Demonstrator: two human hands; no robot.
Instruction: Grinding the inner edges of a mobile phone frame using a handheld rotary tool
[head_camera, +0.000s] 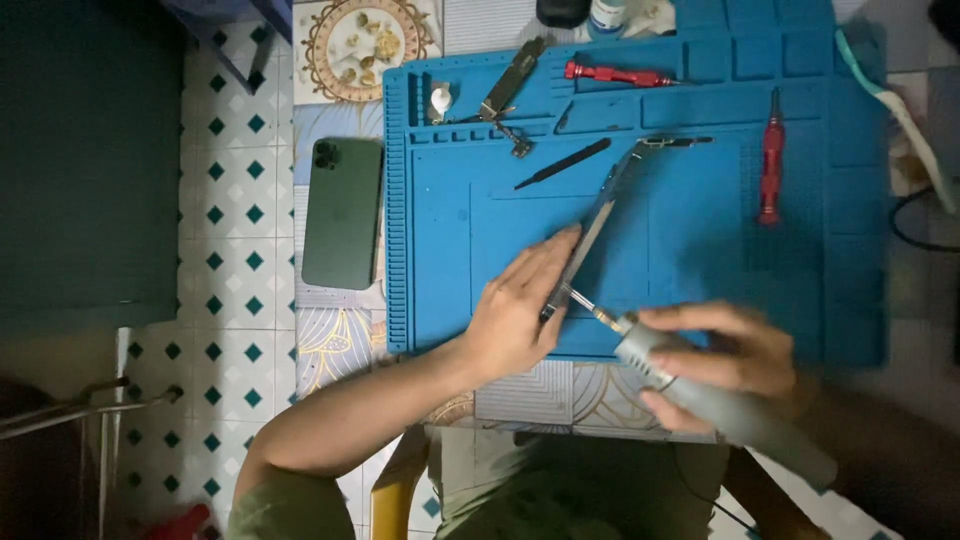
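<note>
While the blue work mat (700, 270) covers most of the tabletop (340, 330), my two hands meet at its near edge. Order of note, large to small.

Dark green phone (343, 213): lies back up, just left of the mat, well apart from both hands.

Grey powered driver (700, 395): my right hand (725, 362) has its grip wrapped around the barrel, fingers closed on it. Its thin bit points up-left and meets the near end of the strip.

Long narrow metal strip (595, 235): lies diagonally on the mat's middle field. My left hand (520, 310) presses it down, fingers flat and together alongside its near end, pinning rather than pinching.

Red-handled screwdrivers: one (770, 160) upright at the right of the mat, one (615, 74) lying in a top tray. Black pry tool (563, 163) above the strip. Loose dark part (513, 78) and small bits in the upper-left compartments.

Progress, as judged: the phone appears closed and set aside, several parts already lie sorted in the trays, and work on the strip's near end is in hand, not finished.

Not resolved: the right hand and driver are motion-blurred; the bit tip's exact contact point is too small to read; the driver's tail and my right forearm run into shadow; items at the top edge are cut off.
</note>
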